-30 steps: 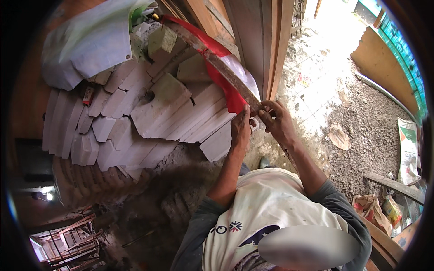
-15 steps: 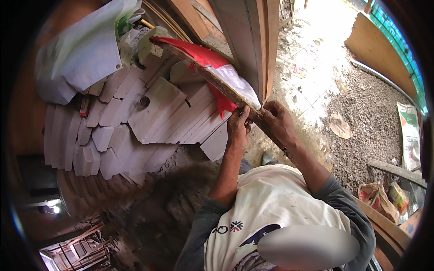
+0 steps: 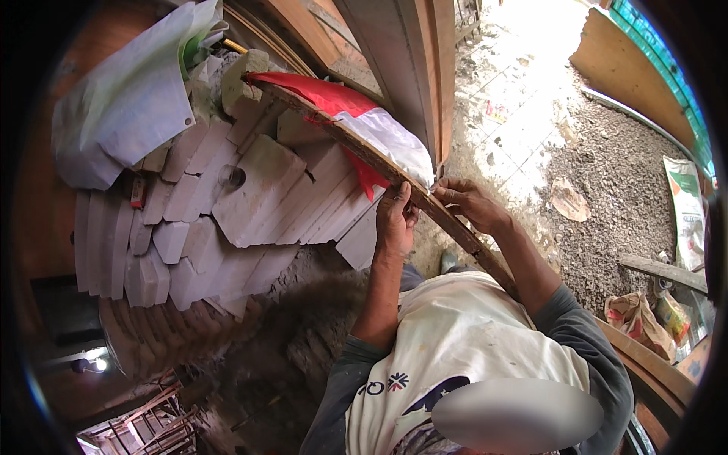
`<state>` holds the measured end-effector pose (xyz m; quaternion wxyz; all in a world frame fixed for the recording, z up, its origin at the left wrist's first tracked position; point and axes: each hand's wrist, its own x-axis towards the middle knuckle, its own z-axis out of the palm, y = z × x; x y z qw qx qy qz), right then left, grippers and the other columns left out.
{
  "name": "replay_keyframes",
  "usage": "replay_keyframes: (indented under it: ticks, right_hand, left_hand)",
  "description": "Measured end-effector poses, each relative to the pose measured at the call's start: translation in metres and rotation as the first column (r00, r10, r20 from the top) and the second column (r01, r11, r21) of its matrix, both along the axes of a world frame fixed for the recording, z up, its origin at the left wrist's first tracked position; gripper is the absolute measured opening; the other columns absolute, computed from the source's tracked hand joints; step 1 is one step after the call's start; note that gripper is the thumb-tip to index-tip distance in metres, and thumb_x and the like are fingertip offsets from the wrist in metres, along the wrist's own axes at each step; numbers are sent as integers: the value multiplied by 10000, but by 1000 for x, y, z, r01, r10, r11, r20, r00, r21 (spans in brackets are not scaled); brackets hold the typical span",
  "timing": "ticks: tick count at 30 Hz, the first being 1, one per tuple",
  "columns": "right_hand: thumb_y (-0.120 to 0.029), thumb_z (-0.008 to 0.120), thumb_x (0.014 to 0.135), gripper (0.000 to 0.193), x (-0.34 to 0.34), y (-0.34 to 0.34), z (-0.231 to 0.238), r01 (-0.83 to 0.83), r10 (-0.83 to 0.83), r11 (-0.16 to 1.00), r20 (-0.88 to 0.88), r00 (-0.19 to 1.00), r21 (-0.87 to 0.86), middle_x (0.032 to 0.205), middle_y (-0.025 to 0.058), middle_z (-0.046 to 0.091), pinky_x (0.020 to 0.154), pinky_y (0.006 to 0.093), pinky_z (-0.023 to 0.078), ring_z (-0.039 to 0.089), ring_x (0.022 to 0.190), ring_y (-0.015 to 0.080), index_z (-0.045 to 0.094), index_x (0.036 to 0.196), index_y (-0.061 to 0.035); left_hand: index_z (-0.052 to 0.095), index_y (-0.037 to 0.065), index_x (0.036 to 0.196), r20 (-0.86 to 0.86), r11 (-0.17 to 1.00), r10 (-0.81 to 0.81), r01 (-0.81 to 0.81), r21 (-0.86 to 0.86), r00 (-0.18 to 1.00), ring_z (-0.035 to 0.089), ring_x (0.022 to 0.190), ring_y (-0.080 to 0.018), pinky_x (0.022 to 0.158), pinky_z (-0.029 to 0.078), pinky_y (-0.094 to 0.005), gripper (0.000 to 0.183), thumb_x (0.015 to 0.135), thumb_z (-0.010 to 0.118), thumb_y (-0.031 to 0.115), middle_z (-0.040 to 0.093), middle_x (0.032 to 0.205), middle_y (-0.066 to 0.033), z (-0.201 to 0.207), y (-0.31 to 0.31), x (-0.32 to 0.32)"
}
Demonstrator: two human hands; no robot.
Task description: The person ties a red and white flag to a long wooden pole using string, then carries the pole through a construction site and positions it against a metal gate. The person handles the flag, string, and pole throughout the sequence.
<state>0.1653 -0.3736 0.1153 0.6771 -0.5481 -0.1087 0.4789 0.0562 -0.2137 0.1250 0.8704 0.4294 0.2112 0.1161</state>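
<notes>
A long, narrow wooden stick slants across the middle, from the stacked blocks at upper left down to my right forearm. A red and white cloth flag hangs along its far side. My left hand is closed round the stick, thumb on top. My right hand is just to the right, its thumb and forefinger pinched at the white corner of the flag beside the stick. The fingertips partly hide that corner.
Pale blocks lie stacked at left, a white sheet over their far end. Brown-edged panels lean ahead. Gravel covers the ground at right, near a wooden plank and a crumpled paper bag.
The stick's lower part has swung to the right and shows more fully beside my right forearm. My right fingers have shifted slightly at the flag's corner; my left hand still grips the stick.
</notes>
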Motion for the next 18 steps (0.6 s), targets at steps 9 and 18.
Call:
replay_keyframes:
  ticks: [9, 18]
  right_hand:
    - [-211, 542, 1067, 236, -2, 7, -2, -111, 135, 987, -223, 966, 115, 969, 82, 703, 728, 312, 587, 706, 837, 177, 652, 1141, -16]
    - [-179, 544, 1055, 170, 1, 9, -30, -50, 124, 977, -358, 925, 208, 914, 93, 705, 721, 342, 578, 703, 790, 213, 648, 1040, -45]
  left_hand:
    - [634, 98, 1164, 41, 996, -63, 66, -65, 997, 403, 537, -29, 445, 279, -194, 295, 1014, 641, 352, 611, 850, 27, -9, 8, -9]
    - [624, 107, 1163, 16, 986, -105, 106, -131, 994, 351, 491, -31, 441, 267, -195, 281, 1002, 663, 335, 616, 880, 23, -9, 12, -12]
